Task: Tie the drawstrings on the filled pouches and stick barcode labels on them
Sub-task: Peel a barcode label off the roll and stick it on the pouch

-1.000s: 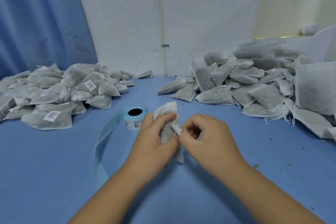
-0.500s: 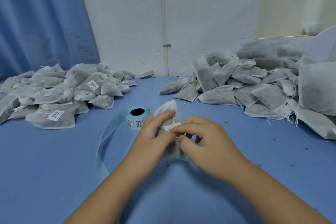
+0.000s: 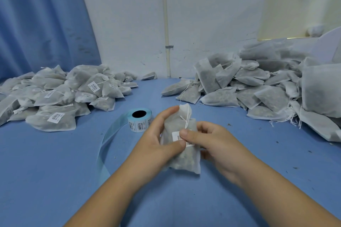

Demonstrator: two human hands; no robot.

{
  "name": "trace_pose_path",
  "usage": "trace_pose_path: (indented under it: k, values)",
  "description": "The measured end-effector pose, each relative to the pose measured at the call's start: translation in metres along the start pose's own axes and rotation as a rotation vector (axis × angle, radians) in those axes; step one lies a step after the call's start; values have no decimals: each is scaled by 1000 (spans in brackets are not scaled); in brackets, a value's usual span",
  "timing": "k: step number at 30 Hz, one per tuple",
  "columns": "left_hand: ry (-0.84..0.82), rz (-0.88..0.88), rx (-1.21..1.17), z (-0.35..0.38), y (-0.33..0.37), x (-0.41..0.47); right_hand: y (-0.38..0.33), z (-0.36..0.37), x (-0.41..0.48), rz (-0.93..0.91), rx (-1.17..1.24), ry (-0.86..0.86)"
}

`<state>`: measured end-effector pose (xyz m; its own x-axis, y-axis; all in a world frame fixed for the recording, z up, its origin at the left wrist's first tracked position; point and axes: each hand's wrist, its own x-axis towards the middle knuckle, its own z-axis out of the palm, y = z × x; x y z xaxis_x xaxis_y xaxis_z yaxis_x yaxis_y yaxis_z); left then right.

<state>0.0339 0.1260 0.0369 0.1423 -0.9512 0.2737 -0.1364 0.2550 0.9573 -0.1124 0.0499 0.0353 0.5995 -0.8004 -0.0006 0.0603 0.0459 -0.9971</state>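
A filled white pouch (image 3: 181, 155) with a knotted drawstring stands between my hands at the table's middle. My left hand (image 3: 156, 138) grips its left side, fingers curled up to the gathered neck. My right hand (image 3: 212, 143) holds the right side, and its thumb presses a white barcode label (image 3: 176, 135) onto the pouch's front. A label roll (image 3: 139, 120) with a blue liner strip trailing toward me sits just left of the left hand.
A heap of labelled pouches (image 3: 55, 96) lies at the left on the blue table (image 3: 46, 171). A bigger heap of unlabelled pouches (image 3: 258, 86) with loose strings fills the right. A white wall and a blue curtain stand behind.
The pouch has been turned upright and facing me. The label, earlier pinched at my right fingertips, now lies on the pouch under my right thumb.
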Motion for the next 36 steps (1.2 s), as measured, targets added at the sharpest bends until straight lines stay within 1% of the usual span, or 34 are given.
trace_pose_path:
  k: [2, 4, 7, 9, 11, 13, 18, 22, 24, 25, 28, 30, 32, 34, 36]
  values:
    - [-9, -4, -45, -1, -1, 1, -1, -4, 1, 33, 96, -29]
    - [-6, -44, -149, -2, -2, 3, -2, -7, 2, 44, 160, -29]
    - [76, -148, -227, -1, -4, 5, 1, -4, 4, 21, 145, 21]
    - [122, -214, -161, 0, -4, 5, 2, -2, 4, -6, 127, 69]
    - [104, -262, -73, 1, -4, 5, 3, -1, 4, -28, 103, 97]
    - [102, -274, -67, 3, -4, 5, 4, 0, 3, -35, 74, 102]
    - [181, -208, 12, 2, -5, 5, 5, 4, 2, -27, 71, -28]
    - [211, -230, -64, 0, -5, 7, 5, 5, 3, -20, 104, -72]
    - [193, -231, -98, -2, -5, 8, 5, 5, 3, -31, 115, -71]
    - [158, -229, -124, -3, -5, 8, 6, 5, 3, -40, 121, -56]
    - [-5, -219, -225, -9, -3, 6, 5, 4, 7, -43, 166, 23]
    - [-75, -202, -266, -12, 0, 5, 4, 5, 11, -34, 173, 70]
    - [-78, -207, -293, -17, 1, 6, 2, 8, 15, -36, 130, 41]
    - [-43, -224, -347, -24, 3, 7, -3, 14, 20, -30, 34, -41]
    - [13, -230, -424, -34, 5, 10, -8, 23, 29, -16, -36, -87]
